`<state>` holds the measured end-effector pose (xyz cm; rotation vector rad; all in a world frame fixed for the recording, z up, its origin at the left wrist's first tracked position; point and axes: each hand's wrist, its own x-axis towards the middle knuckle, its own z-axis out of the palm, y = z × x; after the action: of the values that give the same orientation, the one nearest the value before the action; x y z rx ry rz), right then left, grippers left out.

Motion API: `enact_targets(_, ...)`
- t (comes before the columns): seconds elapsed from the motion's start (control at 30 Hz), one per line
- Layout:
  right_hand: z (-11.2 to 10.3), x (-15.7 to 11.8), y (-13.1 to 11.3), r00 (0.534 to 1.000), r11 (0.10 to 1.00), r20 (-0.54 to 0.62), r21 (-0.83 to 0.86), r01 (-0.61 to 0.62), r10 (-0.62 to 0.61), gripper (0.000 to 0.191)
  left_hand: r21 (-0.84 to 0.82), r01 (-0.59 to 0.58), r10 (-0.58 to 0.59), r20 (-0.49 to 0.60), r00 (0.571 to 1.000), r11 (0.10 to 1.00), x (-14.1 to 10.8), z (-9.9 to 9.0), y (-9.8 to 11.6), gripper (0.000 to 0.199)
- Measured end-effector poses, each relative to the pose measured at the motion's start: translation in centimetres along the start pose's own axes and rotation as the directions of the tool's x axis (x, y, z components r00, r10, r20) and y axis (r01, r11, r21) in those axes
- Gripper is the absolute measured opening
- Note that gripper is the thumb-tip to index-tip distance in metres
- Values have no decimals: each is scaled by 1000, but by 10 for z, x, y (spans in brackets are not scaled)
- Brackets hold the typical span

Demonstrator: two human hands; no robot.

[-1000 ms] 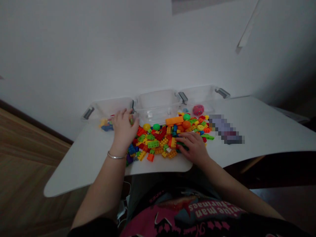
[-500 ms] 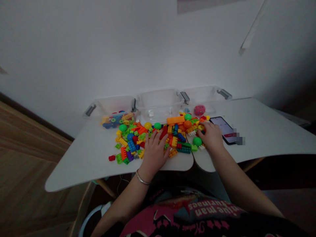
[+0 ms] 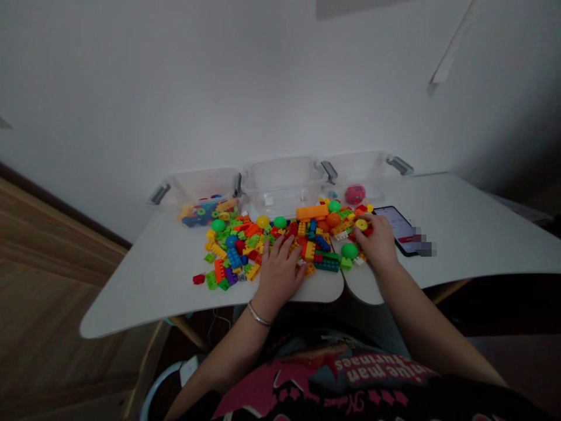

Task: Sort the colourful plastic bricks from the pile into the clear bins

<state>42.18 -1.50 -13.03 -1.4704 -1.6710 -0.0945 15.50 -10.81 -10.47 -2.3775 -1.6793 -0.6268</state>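
Note:
A wide pile of coloured toy bricks point(image 3: 234, 259) and small balls lies on the white table point(image 3: 144, 280). My left hand point(image 3: 280, 272), with a bracelet at the wrist, rests on the front middle of the pile, its fingers spread over the bricks. At the pile's right end, my right hand point(image 3: 376, 240) has its thumb and fingers around a round yellow piece point(image 3: 362, 224). A green ball point(image 3: 349, 251) lies just left of that hand. An orange block point(image 3: 312, 212) sits at the back of the pile.
Three clear bins stand along the wall: the left bin point(image 3: 197, 181) holds toy pieces, the middle bin point(image 3: 283, 172) shows no toys, and the right bin point(image 3: 359, 166) holds a red-pink toy point(image 3: 355, 194). A phone point(image 3: 397, 228) lies right of the pile.
My left hand has shifted slightly to the right over the bricks. The round yellow piece at my right hand now shows more fully, with its face turned up.

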Motion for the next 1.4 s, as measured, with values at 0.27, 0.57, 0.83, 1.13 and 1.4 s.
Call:
enact_targets(0.27, -17, 0, -46, 992, 966, -43, 226, 129, -123, 23, -61, 19, -21, -36, 999, 998, 3, -6, 1, 35)
enact_targets(0.57, -10, -31, -108, 875, 816, 35, 382, 434, -483, 28, -557, 117, -140, 1, 990, 822, 19, -25, 5, 29)
enact_targets(0.83, -7, -40, -111, 813, 770, 39, 350, 534, -581, 25, -727, 232, -218, 116, 969, 646, 20, -21, 4, 16)
enact_targets(1.13, -8, -45, -83, 864, 875, 148, 134, 465, -481, 24, -558, 250, -462, -278, 843, 791, 32, -42, -58, 25)
enact_targets(1.4, 1, -45, -75, 892, 901, 151, 159, 404, -426, 19, -512, 182, -503, -605, 617, 839, 76, -78, -125, 24)
